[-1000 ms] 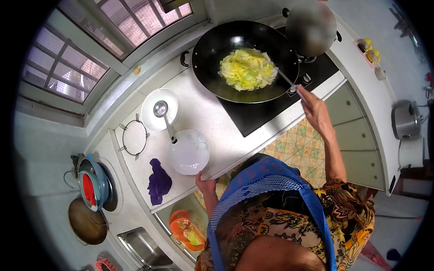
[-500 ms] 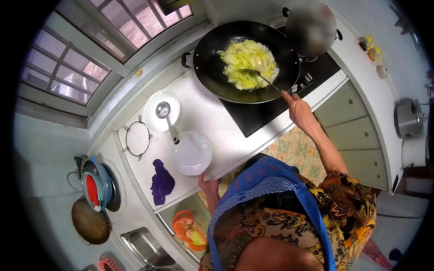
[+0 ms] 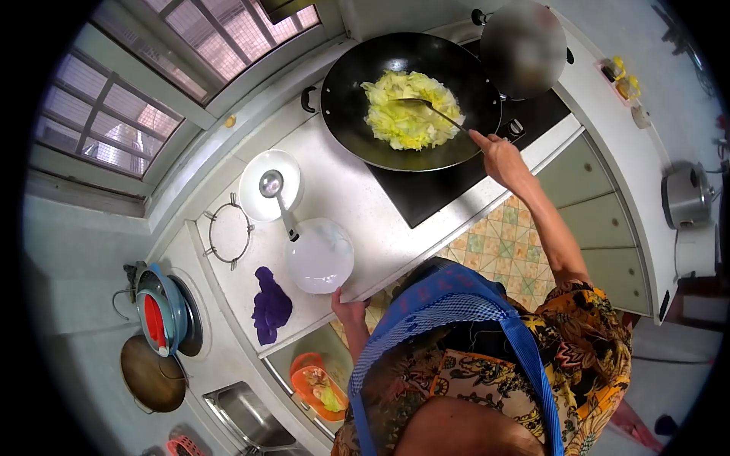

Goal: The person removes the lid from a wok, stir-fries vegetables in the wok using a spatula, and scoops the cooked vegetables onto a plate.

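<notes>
Wok (image 3: pixel 346 114) on black hob (image 3: pixel 426 199); chopped leafy greens (image 3: pixel 418 131), yellow-green, heaped mid-wok. Right grip (image 3: pixel 502 161), at the wok's near right rim, is closed around the handle of a spatula (image 3: pixel 449 119); blade lies on the greens. Left grip (image 3: pixel 351 309) is at the edge of the worktop (image 3: pixel 376 235), left of the wok and nearer the person, one digit at the rim of a white plate (image 3: pixel 319 258); other fingers partly hidden, cannot tell how far it closes. Farther left of the wok: white bowl (image 3: pixel 253 171) with the head of a ladle (image 3: pixel 271 183) in it, ladle handle reaching the plate; wire ring (image 3: pixel 249 229); crumpled purple cloth (image 3: pixel 271 308). Just right of the wok: blurred round pot (image 3: pixel 523 52).
</notes>
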{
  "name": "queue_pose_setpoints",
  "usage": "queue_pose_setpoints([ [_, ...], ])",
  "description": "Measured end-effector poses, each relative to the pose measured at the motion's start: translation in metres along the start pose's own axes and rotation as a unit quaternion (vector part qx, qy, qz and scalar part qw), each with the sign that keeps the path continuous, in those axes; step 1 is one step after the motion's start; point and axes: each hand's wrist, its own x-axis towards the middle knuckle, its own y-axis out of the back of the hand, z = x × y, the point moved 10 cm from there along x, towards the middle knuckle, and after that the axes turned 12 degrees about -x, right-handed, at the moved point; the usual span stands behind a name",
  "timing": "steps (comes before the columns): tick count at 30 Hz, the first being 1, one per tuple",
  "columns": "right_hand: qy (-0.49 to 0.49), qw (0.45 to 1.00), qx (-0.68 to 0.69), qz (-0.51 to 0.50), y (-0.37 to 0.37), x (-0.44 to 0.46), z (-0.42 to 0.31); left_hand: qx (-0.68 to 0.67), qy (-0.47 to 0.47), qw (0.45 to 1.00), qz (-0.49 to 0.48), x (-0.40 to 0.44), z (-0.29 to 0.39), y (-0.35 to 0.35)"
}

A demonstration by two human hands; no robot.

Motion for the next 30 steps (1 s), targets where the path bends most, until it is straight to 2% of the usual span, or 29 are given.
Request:
queue_pose_setpoints([
  [1, 0.01, 0.998, 0.061, 0.02, 0.022, -0.008, 0.0, 0.0, 0.001, 1.0, 0.002, -0.001, -0.001, 0.0],
  [4, -0.019, 0.996, 0.083, -0.013, 0.068, -0.035, 0.013, -0.017, 0.003, 1.0, 0.01, -0.001, -0.003, -0.001],
  [6, -0.033, 0.997, 0.066, -0.021, 0.098, -0.055, 0.018, 0.018, 0.017, 0.998, -0.05, -0.003, -0.005, -0.012],
  [10, -0.076, 0.995, 0.053, -0.026, 0.129, -0.089, 0.029, 0.017, 0.009, 1.0, -0.025, -0.003, -0.004, -0.008],
  [14, -0.11, 0.992, 0.041, -0.047, 0.125, -0.107, 0.04, 0.02, 0.006, 0.999, -0.04, -0.001, -0.002, -0.008],
  [30, -0.09, 0.993, 0.06, -0.055, 0.099, -0.103, 0.042, 0.027, -0.003, 0.998, -0.05, -0.007, 0.0, -0.012],
])
